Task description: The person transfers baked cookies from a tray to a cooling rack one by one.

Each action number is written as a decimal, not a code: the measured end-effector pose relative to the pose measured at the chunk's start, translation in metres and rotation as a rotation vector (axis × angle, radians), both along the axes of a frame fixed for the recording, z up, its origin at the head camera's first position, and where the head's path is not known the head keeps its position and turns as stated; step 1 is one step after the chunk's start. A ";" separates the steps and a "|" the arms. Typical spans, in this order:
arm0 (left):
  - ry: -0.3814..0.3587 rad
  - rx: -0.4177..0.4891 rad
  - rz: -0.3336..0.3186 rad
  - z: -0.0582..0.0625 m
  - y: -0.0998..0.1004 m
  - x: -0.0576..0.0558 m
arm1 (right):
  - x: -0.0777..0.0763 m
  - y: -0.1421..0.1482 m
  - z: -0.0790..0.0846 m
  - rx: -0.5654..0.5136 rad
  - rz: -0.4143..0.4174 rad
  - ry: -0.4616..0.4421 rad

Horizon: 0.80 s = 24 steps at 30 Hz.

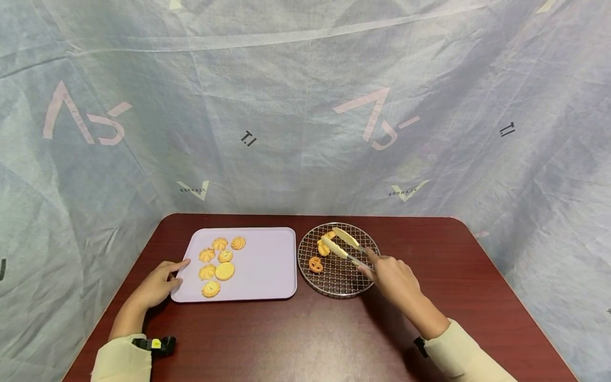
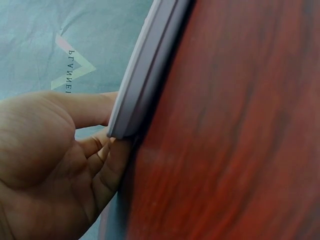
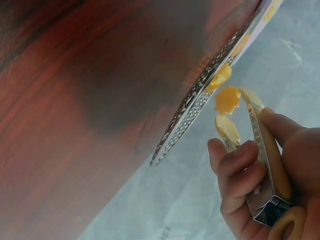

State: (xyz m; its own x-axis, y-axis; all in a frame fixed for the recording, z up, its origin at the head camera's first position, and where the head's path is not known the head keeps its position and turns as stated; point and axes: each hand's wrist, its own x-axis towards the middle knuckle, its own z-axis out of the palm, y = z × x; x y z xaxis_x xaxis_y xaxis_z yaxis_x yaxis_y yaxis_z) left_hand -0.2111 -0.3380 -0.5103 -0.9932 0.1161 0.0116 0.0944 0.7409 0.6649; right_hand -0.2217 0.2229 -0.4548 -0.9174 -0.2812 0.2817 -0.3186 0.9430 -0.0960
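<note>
Way open over right half of tray [image 1: 269, 265] and near tabletop [image 1: 305, 339]; tongs [image 1: 334, 248] obstruct above rack [image 1: 341, 285] (cloth [image 1: 296, 132] walls far side).

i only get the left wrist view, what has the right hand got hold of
Observer: The right hand grips a pair of metal tongs with pale yellow tips.
Operator: ok, and this flat pale lilac tray, i just get its edge, what's on top
Observer: Seven golden biscuits, some with scalloped edges, lie on its left part as the head view shows it.
Operator: got it, so what are the tongs held over
Observer: In the head view their tips are over a round metal wire rack.
</note>
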 end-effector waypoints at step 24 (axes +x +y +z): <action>-0.013 -0.009 0.003 -0.001 -0.001 -0.001 | -0.009 0.011 -0.003 0.003 -0.042 -0.069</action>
State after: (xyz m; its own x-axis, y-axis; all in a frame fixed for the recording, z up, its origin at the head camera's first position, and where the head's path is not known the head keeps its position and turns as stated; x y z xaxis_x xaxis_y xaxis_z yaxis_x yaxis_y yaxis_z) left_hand -0.2117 -0.3389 -0.5114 -0.9936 0.1130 -0.0020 0.0836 0.7469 0.6597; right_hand -0.2309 0.2334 -0.4578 -0.9457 -0.2423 0.2167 -0.2710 0.9558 -0.1139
